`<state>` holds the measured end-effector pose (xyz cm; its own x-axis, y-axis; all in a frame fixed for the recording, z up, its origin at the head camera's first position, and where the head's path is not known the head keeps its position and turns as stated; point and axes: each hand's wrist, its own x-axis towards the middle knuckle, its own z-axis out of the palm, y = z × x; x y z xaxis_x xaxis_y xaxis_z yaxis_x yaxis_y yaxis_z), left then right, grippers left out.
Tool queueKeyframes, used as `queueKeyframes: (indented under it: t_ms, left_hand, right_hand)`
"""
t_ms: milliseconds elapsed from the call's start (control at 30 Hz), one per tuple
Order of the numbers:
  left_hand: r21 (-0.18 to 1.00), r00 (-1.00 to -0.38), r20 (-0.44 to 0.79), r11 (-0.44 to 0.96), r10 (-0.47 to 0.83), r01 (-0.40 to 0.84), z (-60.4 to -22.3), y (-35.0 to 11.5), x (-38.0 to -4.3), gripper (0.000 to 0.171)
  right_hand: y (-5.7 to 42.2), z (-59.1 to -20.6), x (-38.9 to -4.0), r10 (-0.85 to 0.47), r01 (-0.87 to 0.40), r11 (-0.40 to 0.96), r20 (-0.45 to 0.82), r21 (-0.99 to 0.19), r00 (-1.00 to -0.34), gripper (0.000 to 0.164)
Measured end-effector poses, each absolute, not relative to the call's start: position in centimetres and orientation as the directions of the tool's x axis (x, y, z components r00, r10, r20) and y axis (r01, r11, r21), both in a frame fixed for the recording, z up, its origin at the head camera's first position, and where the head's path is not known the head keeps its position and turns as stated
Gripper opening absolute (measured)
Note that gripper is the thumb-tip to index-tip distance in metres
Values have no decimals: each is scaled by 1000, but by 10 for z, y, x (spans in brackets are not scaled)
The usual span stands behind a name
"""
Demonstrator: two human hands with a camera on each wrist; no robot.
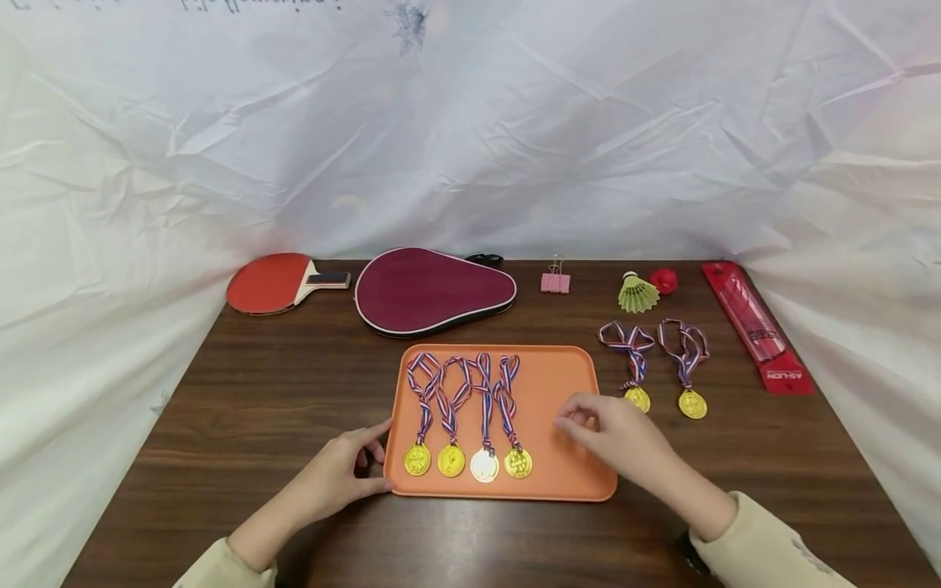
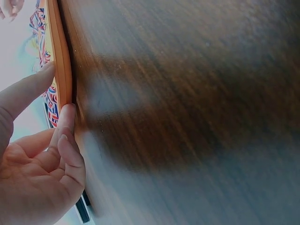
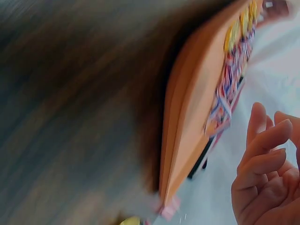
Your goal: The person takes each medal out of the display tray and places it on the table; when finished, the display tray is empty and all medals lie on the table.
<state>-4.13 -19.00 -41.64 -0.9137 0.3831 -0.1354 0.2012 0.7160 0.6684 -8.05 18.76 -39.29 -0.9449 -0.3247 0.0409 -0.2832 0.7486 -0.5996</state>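
Note:
My left hand (image 1: 338, 469) rests at the left edge of the orange tray (image 1: 566, 376), its thumb and a finger touching the rim. In the left wrist view, those fingertips press on the tray's side (image 2: 60, 51). Several medals with striped ribbons lie side by side on the tray, among them a gold one (image 1: 417, 460) and a paler one (image 1: 484, 465). My right hand (image 1: 625, 433) hovers over the tray's right part with loosely bent fingers and nothing in them; the right wrist view shows this hand (image 3: 269, 173) raised above the tray. Two more medals lie right of the tray, one gold medal (image 1: 693, 404) farther out.
Along the back stand a red table tennis bat (image 1: 268, 283), a maroon bat case (image 1: 434, 286), a pink binder clip (image 1: 555, 282), a yellow shuttlecock (image 1: 636, 294) and a small red object (image 1: 664, 282). A red flat package (image 1: 760, 331) lies at the right. White cloth (image 1: 470, 131) hangs around the table.

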Motion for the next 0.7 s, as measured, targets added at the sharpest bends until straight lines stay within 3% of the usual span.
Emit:
queueKeyframes:
  t_ms: [267, 700]
  left_hand:
    - [674, -913, -131, 710, 387, 204, -418, -192, -42, 76]
    - [677, -910, -146, 710, 389, 195, -417, -190, -41, 76]
  right_hand:
    - [161, -410, -76, -455, -341, 720, -40, -605, -890, 8]
    - [151, -416, -78, -499, -333, 753, -163, -567, -851, 38]
